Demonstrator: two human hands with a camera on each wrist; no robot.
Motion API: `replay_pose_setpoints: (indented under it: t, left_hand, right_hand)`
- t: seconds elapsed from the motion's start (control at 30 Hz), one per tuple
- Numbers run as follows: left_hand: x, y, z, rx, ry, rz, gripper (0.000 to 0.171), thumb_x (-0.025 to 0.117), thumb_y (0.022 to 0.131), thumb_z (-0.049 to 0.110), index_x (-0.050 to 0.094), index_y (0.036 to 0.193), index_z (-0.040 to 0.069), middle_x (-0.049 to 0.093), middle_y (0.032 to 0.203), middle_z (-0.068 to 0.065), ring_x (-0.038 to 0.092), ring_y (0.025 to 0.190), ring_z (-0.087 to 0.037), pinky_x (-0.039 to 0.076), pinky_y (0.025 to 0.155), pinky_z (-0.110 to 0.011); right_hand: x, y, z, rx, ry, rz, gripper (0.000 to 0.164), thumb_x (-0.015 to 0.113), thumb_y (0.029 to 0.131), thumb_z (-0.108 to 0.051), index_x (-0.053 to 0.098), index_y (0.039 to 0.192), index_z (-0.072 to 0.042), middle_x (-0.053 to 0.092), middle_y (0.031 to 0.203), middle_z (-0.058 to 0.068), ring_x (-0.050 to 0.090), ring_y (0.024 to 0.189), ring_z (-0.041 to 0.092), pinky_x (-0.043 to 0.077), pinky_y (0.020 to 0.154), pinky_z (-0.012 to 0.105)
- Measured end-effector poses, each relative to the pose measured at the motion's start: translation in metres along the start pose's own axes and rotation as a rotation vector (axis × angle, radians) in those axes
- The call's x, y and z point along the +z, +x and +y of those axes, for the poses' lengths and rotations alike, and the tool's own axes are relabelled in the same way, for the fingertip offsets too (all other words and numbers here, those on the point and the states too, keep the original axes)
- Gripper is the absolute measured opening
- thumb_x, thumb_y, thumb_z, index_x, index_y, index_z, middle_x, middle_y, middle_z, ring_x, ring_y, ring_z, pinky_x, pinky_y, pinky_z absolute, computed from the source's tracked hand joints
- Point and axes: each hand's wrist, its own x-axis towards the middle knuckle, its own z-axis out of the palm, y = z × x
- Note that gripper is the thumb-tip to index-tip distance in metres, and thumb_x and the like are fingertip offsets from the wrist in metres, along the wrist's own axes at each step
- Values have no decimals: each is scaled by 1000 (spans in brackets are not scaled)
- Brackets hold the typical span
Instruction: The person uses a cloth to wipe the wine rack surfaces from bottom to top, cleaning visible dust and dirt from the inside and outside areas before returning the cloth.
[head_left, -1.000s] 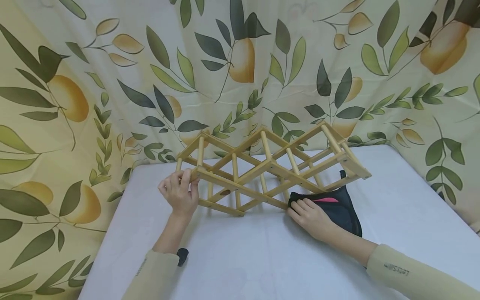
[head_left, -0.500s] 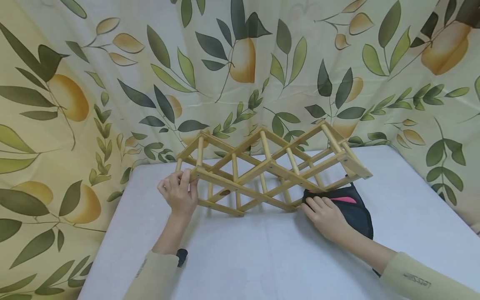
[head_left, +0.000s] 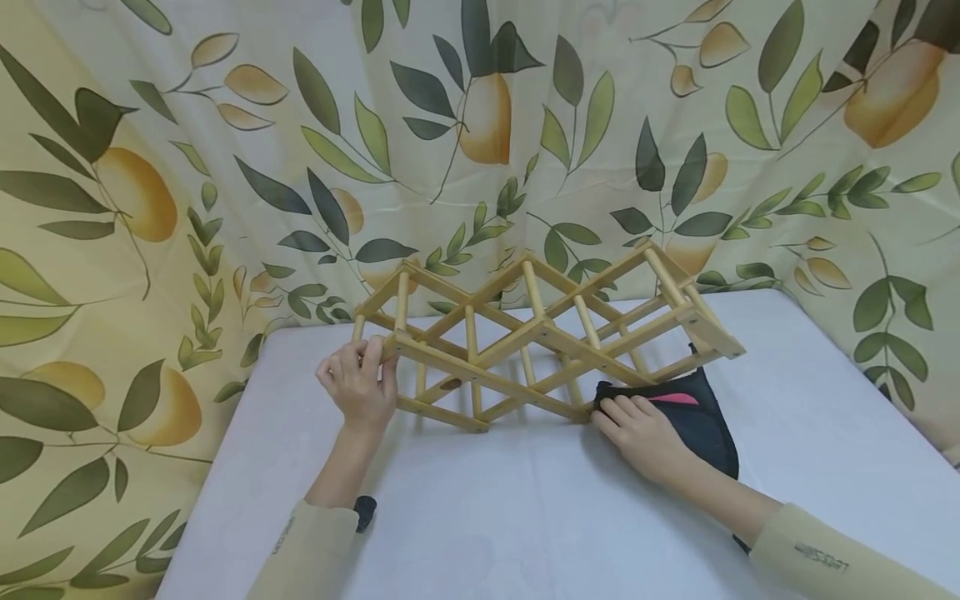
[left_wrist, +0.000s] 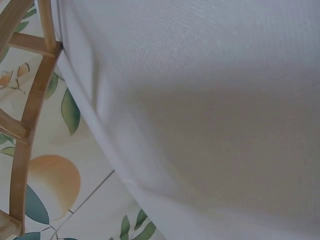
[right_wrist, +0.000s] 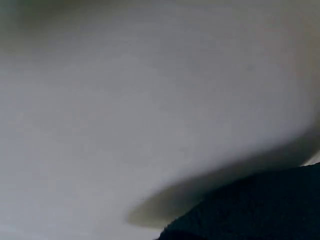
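A light wooden folding wine rack [head_left: 543, 331], made of crossed slats and round rods, stands spread out on the table. My left hand [head_left: 360, 385] grips its near left corner, fingers on top. Part of the rack's slats [left_wrist: 36, 95] shows at the edge of the left wrist view, where the hand itself is out of sight. My right hand [head_left: 643, 437] holds a black cloth item with a pink patch [head_left: 714, 425] by its left end, against the rack's lower front slats. Its exact kind is unclear. Dark fabric [right_wrist: 265, 205] fills the right wrist view's lower corner.
A white cloth covers the table [head_left: 510, 517]. Behind and to the left hangs a curtain [head_left: 247, 158] printed with leaves and fruit, close to the rack's back side. Black straps show near both wrists.
My right hand moved right along the rack's lower front with the black cloth item, then slightly back left. The left hand and the rack stay in place.
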Motion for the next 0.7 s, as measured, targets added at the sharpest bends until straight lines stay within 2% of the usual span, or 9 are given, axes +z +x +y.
replay_pose_setpoints:
  t: [0.1,0.2,0.33,0.5,0.7]
  left_hand:
    - [0,0,0,-2,3,-2,37,42,94,43,54,88,8,46,76,-10,38,68,-27,23,68,-45]
    - [1,0,1,-1,8,5,37,42,94,43,53,88,8,46,76,-10,39,68,-28,23,68,-44]
    - [1,-1,0,2,16,0,38,42,93,44,54,88,8,46,76,-10,39,69,-28,24,68,-44]
    - [1,-2,-1,0,22,-6,38,42,93,44,54,89,8,47,76,-10,39,69,-28,24,68,-44]
    - [1,-1,0,-1,20,1,36,42,94,42,54,89,8,47,75,-11,38,68,-28,23,68,-44]
  right_hand:
    - [-6,-3,5,39,-1,35,40,21,100,-12,58,85,-4,54,83,11,52,73,28,39,62,37]
    - [-7,-2,6,38,5,51,41,22,101,-13,58,84,-4,54,83,10,52,73,27,40,62,37]
    - [2,2,0,-14,20,33,40,23,101,-12,57,84,-3,54,81,9,52,73,26,41,64,35]
    - [9,4,-5,-73,33,-19,45,16,101,-11,57,85,-4,53,82,8,49,73,24,40,65,34]
    - [-5,-1,4,1,23,-7,48,15,102,-15,58,85,-5,53,82,9,52,74,26,41,63,36]
